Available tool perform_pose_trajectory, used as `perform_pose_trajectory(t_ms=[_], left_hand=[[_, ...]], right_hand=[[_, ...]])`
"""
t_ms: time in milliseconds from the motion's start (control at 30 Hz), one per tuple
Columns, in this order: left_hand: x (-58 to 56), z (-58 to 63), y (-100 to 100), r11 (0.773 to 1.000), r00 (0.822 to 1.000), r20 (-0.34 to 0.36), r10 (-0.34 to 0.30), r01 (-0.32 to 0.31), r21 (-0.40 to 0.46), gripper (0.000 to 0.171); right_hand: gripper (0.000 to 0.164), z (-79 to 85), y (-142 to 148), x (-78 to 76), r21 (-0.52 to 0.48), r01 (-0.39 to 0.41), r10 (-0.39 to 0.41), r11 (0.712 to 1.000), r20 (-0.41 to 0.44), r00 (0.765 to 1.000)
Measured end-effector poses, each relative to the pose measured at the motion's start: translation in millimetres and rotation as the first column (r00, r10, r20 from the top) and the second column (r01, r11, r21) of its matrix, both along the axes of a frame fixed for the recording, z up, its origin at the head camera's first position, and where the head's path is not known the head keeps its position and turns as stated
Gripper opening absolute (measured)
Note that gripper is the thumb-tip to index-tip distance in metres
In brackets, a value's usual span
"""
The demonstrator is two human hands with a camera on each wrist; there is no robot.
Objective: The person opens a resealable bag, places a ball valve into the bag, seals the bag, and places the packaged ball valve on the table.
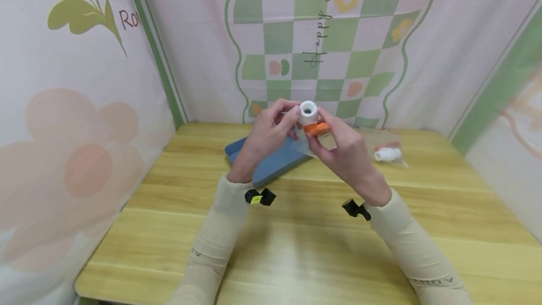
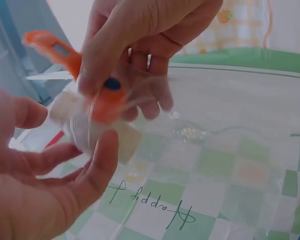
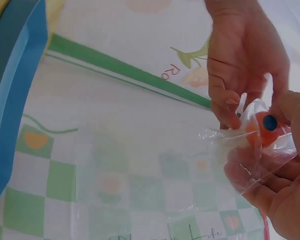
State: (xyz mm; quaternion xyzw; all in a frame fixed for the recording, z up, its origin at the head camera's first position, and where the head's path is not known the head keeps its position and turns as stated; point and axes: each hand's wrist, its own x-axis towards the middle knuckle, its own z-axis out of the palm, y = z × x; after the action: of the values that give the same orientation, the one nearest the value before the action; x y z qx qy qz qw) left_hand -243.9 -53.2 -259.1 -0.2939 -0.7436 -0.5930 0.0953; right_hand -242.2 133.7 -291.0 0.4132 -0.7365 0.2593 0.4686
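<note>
A white plastic ball valve [image 1: 308, 113] with an orange handle [image 1: 317, 129] is held up above the table between both hands. My left hand [image 1: 271, 128] grips the white body, its thumb beside the round open end. With thumb and fingers, my right hand [image 1: 343, 142] pinches the valve around the orange part. In the left wrist view, the right thumb lies next to a blue dot [image 2: 111, 84] on the orange handle. A clear plastic bag [image 3: 230, 160] wraps around the valve and hangs from the right hand.
A shallow blue tray [image 1: 279, 161] lies behind the hands on the wooden table [image 1: 169, 229]. To the right, a second white valve [image 1: 387, 154] with an orange part lies in a clear bag [image 1: 368, 136]. Printed fabric [image 1: 203, 60] encloses the back and sides.
</note>
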Motion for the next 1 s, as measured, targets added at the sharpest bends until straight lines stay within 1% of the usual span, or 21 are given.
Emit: perform_pose_trajectory(t_ms=[100, 200, 267, 367, 467, 533, 600, 667, 700, 767, 833, 867, 933, 1000], left_hand=[[6.9, 6.8, -2.7, 0.994, 0.994, -0.026, -0.106, 0.107, 0.023, 0.033], [14.7, 13.3, -4.6, 0.984, 0.982, -0.072, -0.174, 0.176, 0.021, 0.038], [18.4, 15.9, -4.8, 0.98, 0.975, -0.11, -0.192, 0.195, 0.024, 0.04], [19.3, 15.0, -3.3, 0.978, 0.965, -0.179, -0.192, 0.204, 0.05, 0.041], [19.3, 13.1, -0.5, 0.979, 0.956, -0.245, -0.162, 0.187, 0.082, 0.04], [19.5, 12.3, 1.1, 0.983, 0.955, -0.267, -0.13, 0.16, 0.095, 0.039], [19.5, 11.6, 2.1, 0.984, 0.956, -0.275, -0.102, 0.137, 0.111, 0.038], [19.4, 11.5, 2.2, 0.983, 0.959, -0.271, -0.087, 0.126, 0.131, 0.037], [19.3, 11.4, 2.1, 0.983, 0.96, -0.268, -0.082, 0.123, 0.139, 0.037], [19.7, 11.9, 1.9, 0.985, 0.963, -0.261, -0.068, 0.107, 0.138, 0.038], [20.2, 12.6, 1.8, 0.992, 0.968, -0.248, -0.044, 0.072, 0.106, 0.039], [20.3, 13.1, 1.7, 0.995, 0.971, -0.236, -0.031, 0.052, 0.081, 0.038], [20.7, 14.1, 1.3, 1.0, 0.98, -0.201, -0.015, 0.017, 0.01, 0.036], [20.6, 14.3, 0.7, 0.998, 0.986, -0.163, -0.028, 0.02, -0.054, 0.034]], right_hand=[[0.046, 3.0, 2.7, 0.6, -0.099, -0.053, 0.055, 0.994, 0.017, 0.998], [0.044, 6.7, 5.4, 2.2, -0.177, -0.099, 0.108, 0.979, 0.042, 0.993], [0.042, 9.9, 6.6, 4.8, -0.217, -0.12, 0.137, 0.969, 0.064, 0.989], [0.039, 16.1, 6.6, 11.9, -0.279, -0.161, 0.196, 0.947, 0.1, 0.976], [0.036, 24.0, 4.9, 22.6, -0.34, -0.216, 0.275, 0.915, 0.137, 0.952], [0.034, 28.6, 3.9, 29.0, -0.369, -0.253, 0.329, 0.894, 0.16, 0.931], [0.031, 31.7, 3.6, 33.7, -0.399, -0.285, 0.379, 0.872, 0.182, 0.907], [0.029, 32.3, 3.9, 34.8, -0.424, -0.313, 0.424, 0.85, 0.198, 0.884], [0.028, 32.1, 4.3, 34.7, -0.433, -0.321, 0.438, 0.842, 0.203, 0.876], [0.027, 31.5, 5.6, 34.4, -0.443, -0.317, 0.442, 0.839, 0.214, 0.871], [0.026, 31.0, 6.9, 33.9, -0.448, -0.306, 0.437, 0.84, 0.224, 0.871], [0.026, 31.0, 7.5, 34.0, -0.448, -0.296, 0.429, 0.844, 0.23, 0.874], [0.026, 31.5, 8.0, 34.4, -0.452, -0.288, 0.428, 0.844, 0.244, 0.87], [0.025, 31.7, 8.2, 34.9, -0.458, -0.294, 0.44, 0.839, 0.253, 0.862]])
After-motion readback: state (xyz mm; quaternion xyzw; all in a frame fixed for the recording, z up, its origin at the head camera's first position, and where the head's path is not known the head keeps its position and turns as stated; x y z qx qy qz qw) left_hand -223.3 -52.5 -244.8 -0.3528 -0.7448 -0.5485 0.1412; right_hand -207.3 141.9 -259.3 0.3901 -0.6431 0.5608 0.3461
